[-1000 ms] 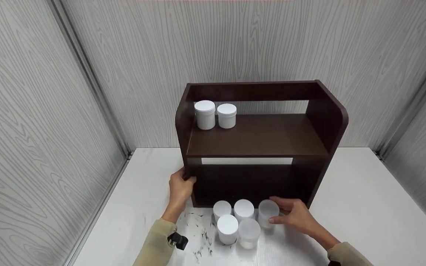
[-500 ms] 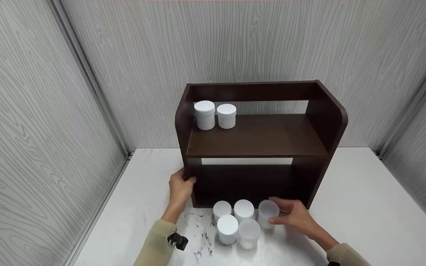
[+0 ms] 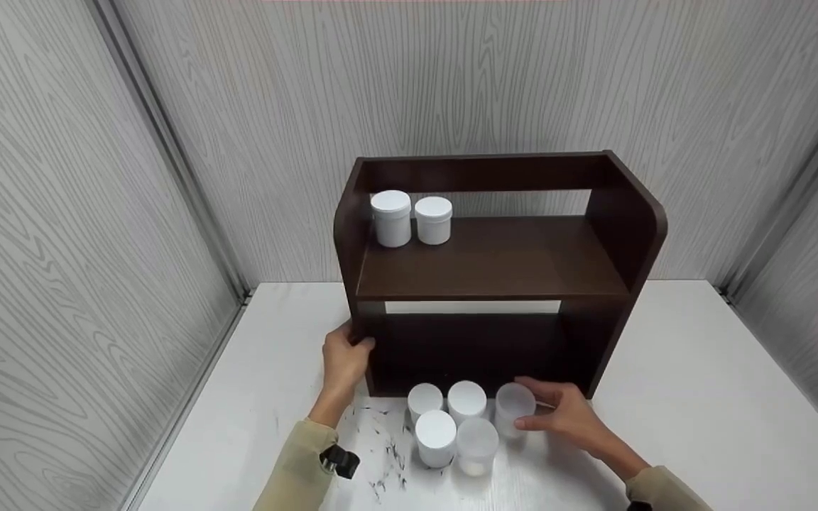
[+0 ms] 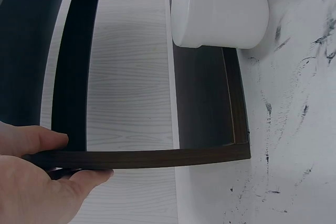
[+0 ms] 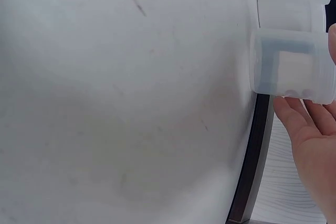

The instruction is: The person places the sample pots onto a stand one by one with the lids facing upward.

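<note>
Dark shelf (image 3: 508, 259): pinched at eight o'clock by thumb and fingers of left hand (image 3: 344, 360), fingertips partly hidden in head view. Translucent jar (image 3: 514, 406), at shelf's six o'clock: held within curved fingers of right hand (image 3: 571, 415); cropped in right wrist view, contents, if any, indistinct.

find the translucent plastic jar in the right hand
Head view, right of centre: the translucent plastic jar is between the right hand and a white plastic jar, in front of the dark brown wooden shelf.
</note>
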Tool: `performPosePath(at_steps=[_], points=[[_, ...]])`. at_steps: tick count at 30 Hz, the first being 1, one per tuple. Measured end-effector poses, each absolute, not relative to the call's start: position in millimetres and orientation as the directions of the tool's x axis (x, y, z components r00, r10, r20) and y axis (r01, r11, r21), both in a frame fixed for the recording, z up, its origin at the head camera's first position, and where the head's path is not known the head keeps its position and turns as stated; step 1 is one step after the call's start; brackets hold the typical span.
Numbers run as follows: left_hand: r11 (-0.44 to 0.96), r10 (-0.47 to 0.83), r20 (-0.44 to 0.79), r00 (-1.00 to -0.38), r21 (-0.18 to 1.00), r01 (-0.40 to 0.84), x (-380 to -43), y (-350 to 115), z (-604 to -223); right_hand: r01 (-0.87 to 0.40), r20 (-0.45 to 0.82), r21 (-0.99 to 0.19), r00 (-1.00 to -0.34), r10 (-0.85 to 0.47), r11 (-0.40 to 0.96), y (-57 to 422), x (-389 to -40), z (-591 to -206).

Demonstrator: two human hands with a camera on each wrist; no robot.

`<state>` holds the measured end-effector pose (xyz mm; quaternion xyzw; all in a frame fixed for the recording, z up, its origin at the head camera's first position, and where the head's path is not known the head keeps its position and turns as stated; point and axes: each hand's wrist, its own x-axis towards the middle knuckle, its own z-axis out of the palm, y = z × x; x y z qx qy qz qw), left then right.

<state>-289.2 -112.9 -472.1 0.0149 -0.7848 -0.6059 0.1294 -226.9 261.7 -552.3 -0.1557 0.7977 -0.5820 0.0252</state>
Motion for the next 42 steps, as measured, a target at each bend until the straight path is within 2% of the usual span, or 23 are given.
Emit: performPosePath(at_steps=[42], points=[[0.261, -0.151, 0.185, -0.971, 0.955, 0.141, -287.6, -114.5, -470.6, -0.164, 0.096, -0.962, -0.952, -0.292, 0.218, 263.9, -225.9, -551.6]])
